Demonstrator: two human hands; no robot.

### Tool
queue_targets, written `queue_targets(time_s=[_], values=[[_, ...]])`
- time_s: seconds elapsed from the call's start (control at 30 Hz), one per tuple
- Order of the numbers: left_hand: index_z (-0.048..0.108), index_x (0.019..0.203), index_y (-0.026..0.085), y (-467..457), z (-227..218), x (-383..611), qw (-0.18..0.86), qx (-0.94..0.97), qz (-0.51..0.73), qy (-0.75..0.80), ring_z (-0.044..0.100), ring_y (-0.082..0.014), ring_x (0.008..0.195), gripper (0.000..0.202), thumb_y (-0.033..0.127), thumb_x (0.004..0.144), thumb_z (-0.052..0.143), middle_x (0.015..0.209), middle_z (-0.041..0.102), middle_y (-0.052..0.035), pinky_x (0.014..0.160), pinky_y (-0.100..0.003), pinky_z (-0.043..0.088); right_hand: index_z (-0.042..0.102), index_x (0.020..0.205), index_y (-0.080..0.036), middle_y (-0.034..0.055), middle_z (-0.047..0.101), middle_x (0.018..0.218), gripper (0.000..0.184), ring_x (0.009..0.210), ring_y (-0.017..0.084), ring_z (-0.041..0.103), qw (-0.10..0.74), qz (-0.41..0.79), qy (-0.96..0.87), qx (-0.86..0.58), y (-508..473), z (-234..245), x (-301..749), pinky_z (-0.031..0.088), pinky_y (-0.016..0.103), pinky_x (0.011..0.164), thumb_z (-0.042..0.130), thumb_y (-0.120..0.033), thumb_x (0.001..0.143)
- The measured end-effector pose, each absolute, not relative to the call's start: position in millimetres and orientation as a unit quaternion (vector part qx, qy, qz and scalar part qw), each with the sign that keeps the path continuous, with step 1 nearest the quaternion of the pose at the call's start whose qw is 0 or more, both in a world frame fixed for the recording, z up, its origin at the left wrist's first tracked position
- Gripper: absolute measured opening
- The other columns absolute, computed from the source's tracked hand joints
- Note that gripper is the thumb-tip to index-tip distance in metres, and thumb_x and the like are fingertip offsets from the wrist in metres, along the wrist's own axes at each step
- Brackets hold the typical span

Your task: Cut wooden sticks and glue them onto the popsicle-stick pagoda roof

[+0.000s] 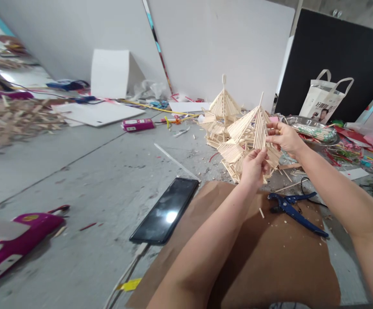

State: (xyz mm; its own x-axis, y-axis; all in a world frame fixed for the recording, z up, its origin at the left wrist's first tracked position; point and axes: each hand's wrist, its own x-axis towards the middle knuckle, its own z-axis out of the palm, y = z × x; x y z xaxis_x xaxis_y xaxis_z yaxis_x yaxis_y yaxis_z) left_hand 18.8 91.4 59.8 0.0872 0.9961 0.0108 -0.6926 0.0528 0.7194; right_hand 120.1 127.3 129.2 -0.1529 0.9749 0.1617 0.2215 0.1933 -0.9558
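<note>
A pavilion model (238,151) built from thin pale wooden sticks stands at the far end of the brown sheet, its pointed roof topped by one upright stick. My left hand (255,166) is closed with thumb and fingers pinched at the lower front edge of the roof. At the roof's right side, my right hand (283,136) grips the slope between thumb and fingers. Any small piece between the fingers is hidden. Just behind stands a second stick pavilion (224,105) with a similar peaked roof.
Blue-handled cutters (297,212) lie on the brown sheet (270,266). Left of it are a plugged-in phone (165,210), a clear glue stick (175,161) and a magenta power strip (16,244). A metal tray (311,131) and a tote bag (321,101) stand at the right. Loose sticks (13,122) pile up far left.
</note>
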Motion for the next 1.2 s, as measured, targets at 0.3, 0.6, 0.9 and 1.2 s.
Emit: queue_targets(time_s=[0.3, 0.6, 0.9, 1.2], values=[[0.044, 0.062, 0.017, 93, 59, 17, 0.665, 0.32, 0.615, 0.28, 0.038, -0.0019, 0.028, 0.036, 0.035, 0.052, 0.074, 0.046, 0.045, 0.0095, 0.031, -0.016, 0.023, 0.046, 0.088, -0.017, -0.0064, 0.05, 0.064, 0.03, 0.035, 0.001, 0.033, 0.452, 0.439, -0.62, -0.468, 128, 131, 117, 0.026, 0.018, 0.03, 0.058, -0.004, 0.063], [0.043, 0.06, 0.017, 94, 57, 15, 0.667, 0.324, 0.61, 0.279, 0.038, -0.0026, 0.028, 0.033, 0.032, 0.054, 0.072, 0.045, 0.046, 0.0085, 0.029, -0.016, 0.023, 0.047, 0.089, -0.017, -0.0068, 0.049, 0.064, 0.031, 0.034, 0.001, 0.036, 0.455, 0.44, -0.617, -0.469, 128, 130, 117, 0.026, 0.018, 0.03, 0.059, -0.005, 0.064], [0.044, 0.061, 0.016, 94, 58, 15, 0.67, 0.319, 0.609, 0.281, 0.039, -0.0025, 0.029, 0.034, 0.033, 0.054, 0.073, 0.048, 0.049, 0.0079, 0.03, -0.017, 0.023, 0.049, 0.087, -0.018, -0.0067, 0.05, 0.067, 0.034, 0.035, 0.0, 0.038, 0.463, 0.442, -0.618, -0.458, 131, 123, 123, 0.029, 0.017, 0.03, 0.069, -0.013, 0.061], [0.045, 0.062, 0.016, 95, 58, 15, 0.669, 0.318, 0.609, 0.284, 0.038, -0.0015, 0.03, 0.034, 0.033, 0.053, 0.073, 0.049, 0.048, 0.0083, 0.031, -0.016, 0.025, 0.05, 0.086, -0.017, -0.0054, 0.051, 0.069, 0.033, 0.038, 0.001, 0.039, 0.469, 0.421, -0.625, -0.46, 127, 121, 126, 0.032, 0.019, 0.033, 0.072, -0.021, 0.061]])
